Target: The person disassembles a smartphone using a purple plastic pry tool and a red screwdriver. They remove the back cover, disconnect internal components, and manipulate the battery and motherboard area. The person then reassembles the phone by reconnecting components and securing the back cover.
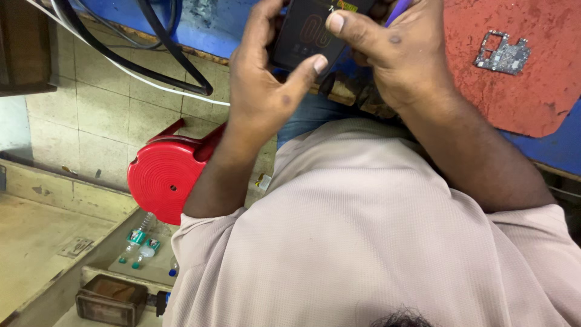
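Observation:
Both my hands hold a dark phone (305, 33) with a lit screen at the top of the head view, above my lap. My left hand (263, 79) wraps its left side, thumb lying across the lower screen. My right hand (393, 51) grips the right side, thumb pressed on the top of the screen. A thin purple tool (397, 9) pokes out between the right fingers. The phone's upper end is cut off by the frame.
A bare phone circuit board (501, 53) lies on a red mat (532, 91) over the blue bench (563, 148) at right. A red plastic stool (166, 175) stands on the tiled floor at left, black cables (151, 57) run above it, small bottles (140, 242) below.

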